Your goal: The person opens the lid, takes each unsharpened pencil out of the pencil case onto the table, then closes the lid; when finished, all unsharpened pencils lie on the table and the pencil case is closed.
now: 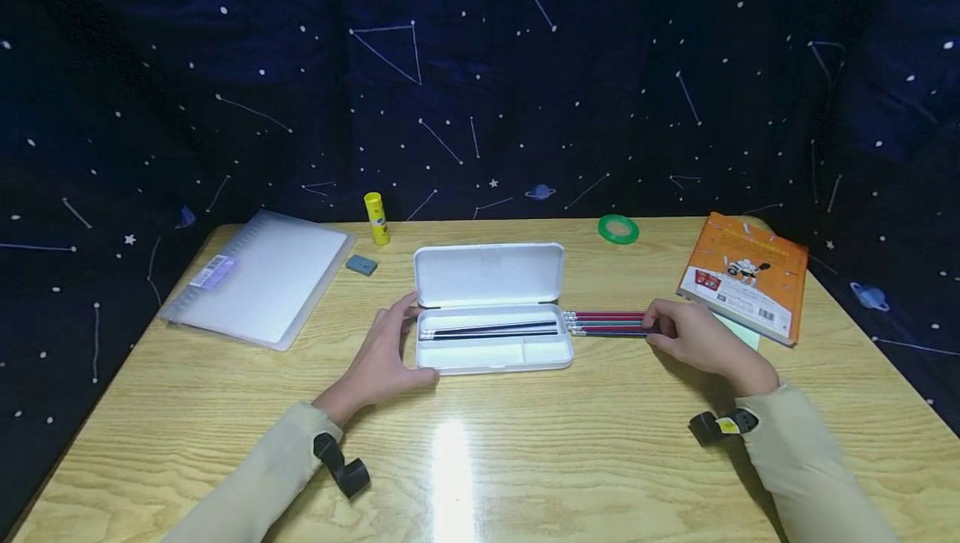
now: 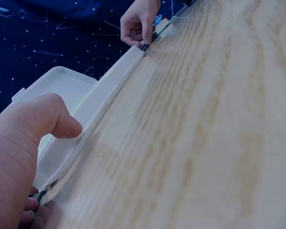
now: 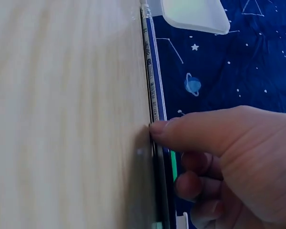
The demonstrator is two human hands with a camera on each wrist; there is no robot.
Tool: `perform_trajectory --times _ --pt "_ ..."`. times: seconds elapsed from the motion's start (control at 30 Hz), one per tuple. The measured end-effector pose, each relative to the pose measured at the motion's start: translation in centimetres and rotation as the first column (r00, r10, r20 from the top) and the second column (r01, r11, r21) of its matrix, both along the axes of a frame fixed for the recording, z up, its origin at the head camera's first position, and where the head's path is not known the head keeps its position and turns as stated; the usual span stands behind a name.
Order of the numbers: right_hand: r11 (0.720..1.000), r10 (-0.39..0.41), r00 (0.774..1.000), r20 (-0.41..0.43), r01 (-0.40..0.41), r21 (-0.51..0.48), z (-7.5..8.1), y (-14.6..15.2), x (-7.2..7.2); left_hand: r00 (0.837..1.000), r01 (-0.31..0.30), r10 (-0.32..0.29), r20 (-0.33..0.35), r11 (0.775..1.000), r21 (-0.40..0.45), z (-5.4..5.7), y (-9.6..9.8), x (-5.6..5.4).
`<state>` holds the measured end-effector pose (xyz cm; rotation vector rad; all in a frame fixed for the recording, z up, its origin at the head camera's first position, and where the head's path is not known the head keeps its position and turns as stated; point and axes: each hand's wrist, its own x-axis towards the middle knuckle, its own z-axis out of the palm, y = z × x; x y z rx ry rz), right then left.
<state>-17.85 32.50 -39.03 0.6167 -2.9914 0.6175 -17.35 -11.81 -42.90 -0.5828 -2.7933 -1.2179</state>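
A white pencil case (image 1: pixel 493 360) lies with its lid raised, a few dark pencils (image 1: pixel 491 331) in its long compartment. My left hand (image 1: pixel 381 356) holds the case's left end, thumb at the front edge and fingers around the back corner. In the left wrist view the thumb (image 2: pixel 62 119) is bent against the case's front wall (image 2: pixel 93 112). Several red, green and dark pencils (image 1: pixel 607 322) lie side by side on the table, just right of the case. My right hand (image 1: pixel 693 339) pinches at their right ends; a dark pencil (image 3: pixel 151 71) shows under the thumb in the right wrist view.
An orange book (image 1: pixel 742 276) lies at the right over a pale green sheet (image 1: pixel 738 331). Behind are a green tape roll (image 1: pixel 618 229), a yellow glue stick (image 1: pixel 377 219) and a grey-blue eraser (image 1: pixel 362 265). A translucent folder (image 1: pixel 262 281) is on the left. A starry curtain (image 1: pixel 480 93) hangs behind.
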Motion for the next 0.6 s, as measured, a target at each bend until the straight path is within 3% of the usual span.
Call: perform_trajectory --times 0.37,0.6 --pt "0.997 0.078 0.996 0.035 -0.077 -0.027 0.1 -2.6 -1.5 1.0 -0.004 0.004 -0.013 1.0 -0.01 0.1 0.0 0.1" --pt "0.999 0.052 0.996 0.077 -0.052 0.0 0.4 -3.8 -1.8 1.0 -0.005 0.005 0.006 1.0 -0.011 0.0 -0.1 -0.1"
